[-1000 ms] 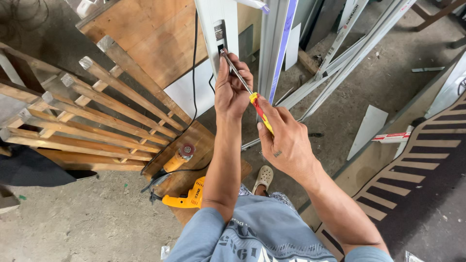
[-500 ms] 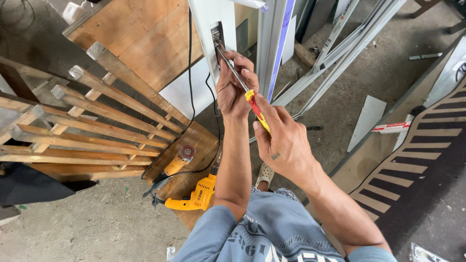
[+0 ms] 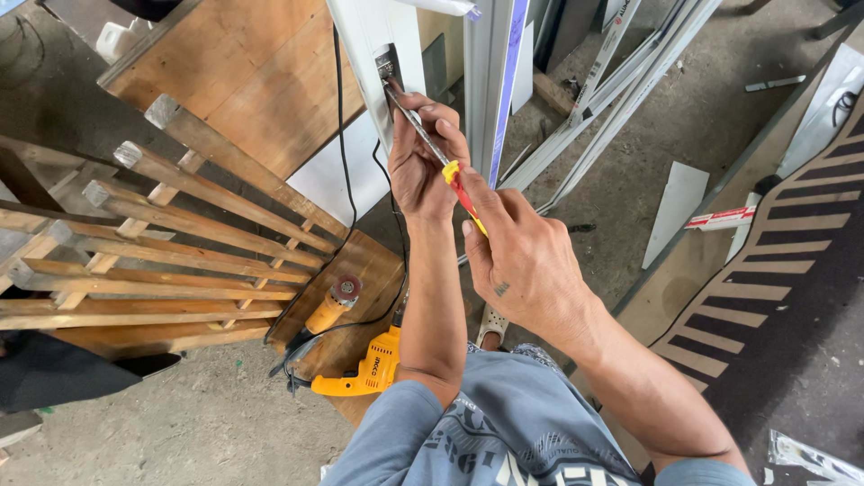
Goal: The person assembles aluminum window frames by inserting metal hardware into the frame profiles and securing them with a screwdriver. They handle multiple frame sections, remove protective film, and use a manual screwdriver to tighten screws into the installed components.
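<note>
My right hand (image 3: 526, 261) grips the red and yellow handle of a screwdriver (image 3: 430, 144). Its long metal shaft runs up and left, with the tip in a dark metal fitting (image 3: 389, 65) set into a white frame profile (image 3: 382, 36). My left hand (image 3: 423, 162) is wrapped around the white profile just below the fitting, and its fingers rest against the screwdriver shaft.
A yellow power drill (image 3: 364, 371) and an orange tool with a red round head (image 3: 328, 304) lie on a wooden board (image 3: 360, 270) below. A wooden slat rack (image 3: 153, 243) stands at left. White profiles (image 3: 612, 81) lean at upper right. A black cable (image 3: 340, 126) hangs down.
The view has shifted slightly, so the hands and fitting sit higher and closer. The screwdriver stays in the fitting, and both hands keep their hold.
</note>
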